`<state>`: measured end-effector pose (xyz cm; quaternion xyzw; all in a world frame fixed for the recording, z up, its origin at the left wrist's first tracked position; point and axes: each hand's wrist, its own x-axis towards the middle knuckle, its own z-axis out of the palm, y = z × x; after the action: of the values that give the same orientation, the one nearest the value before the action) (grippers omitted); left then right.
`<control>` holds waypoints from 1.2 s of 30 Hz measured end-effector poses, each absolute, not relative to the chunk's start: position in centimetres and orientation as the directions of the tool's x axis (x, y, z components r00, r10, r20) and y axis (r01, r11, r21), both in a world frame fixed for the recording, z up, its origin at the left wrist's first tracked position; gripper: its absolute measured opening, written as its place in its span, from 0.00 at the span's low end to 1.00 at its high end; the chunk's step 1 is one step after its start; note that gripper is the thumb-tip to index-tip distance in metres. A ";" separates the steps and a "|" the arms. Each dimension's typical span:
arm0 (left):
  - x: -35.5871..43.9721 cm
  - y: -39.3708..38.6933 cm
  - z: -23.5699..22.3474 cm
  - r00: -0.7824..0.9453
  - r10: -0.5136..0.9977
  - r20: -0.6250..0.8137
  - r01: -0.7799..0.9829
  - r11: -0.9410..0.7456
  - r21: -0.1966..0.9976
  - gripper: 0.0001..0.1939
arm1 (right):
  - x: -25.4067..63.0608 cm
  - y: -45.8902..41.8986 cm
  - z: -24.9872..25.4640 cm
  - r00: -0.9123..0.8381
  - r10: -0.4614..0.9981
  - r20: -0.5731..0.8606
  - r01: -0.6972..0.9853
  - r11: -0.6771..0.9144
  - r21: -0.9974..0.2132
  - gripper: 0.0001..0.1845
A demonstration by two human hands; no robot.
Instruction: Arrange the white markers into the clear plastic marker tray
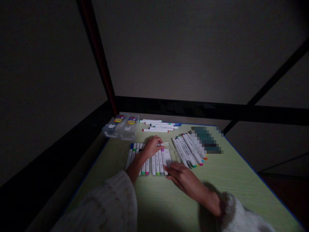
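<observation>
Illumination was dim overall and strongest on the table (169, 190); the walls (183, 58) darkened toward the frame's edges. A soft shadow lay beside the right forearm (211, 199). Marker (157, 162) lettering was blurred; coarse pixelation masked a patch at right.

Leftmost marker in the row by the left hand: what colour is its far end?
The leftmost marker has a blue far end, in the head view.

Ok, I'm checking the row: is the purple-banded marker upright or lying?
Lying: the marker stretches beside the others, left hand at its far end, right hand near its near end.
</observation>
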<state>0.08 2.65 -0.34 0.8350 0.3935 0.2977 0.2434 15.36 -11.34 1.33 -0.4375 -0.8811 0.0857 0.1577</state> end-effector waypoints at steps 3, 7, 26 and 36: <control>-0.1 2.8 -0.4 0.510 0.808 0.296 0.502 -0.558 0.660 0.05 | 15.3 -11.3 1.1 -0.564 0.797 0.217 0.744 0.604 -0.284 0.16; -0.5 3.0 -0.7 0.505 0.812 0.293 0.499 -0.552 0.668 0.05 | 15.0 -11.2 1.0 -0.563 0.791 0.242 0.742 0.612 -0.273 0.17; -2.0 3.3 -0.6 0.479 0.821 0.310 0.523 -0.551 0.651 0.05 | 14.2 -10.6 0.2 -0.567 0.772 0.288 0.737 0.631 -0.241 0.17; -1.9 3.3 -0.6 0.473 0.821 0.319 0.548 -0.558 0.624 0.05 | 14.2 -10.6 0.3 -0.560 0.767 0.314 0.731 0.635 -0.250 0.17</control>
<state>-1.95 3.33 -0.57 0.8283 0.4132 0.3046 0.2246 14.25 -10.59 0.26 -0.4247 -0.8819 0.0455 0.1997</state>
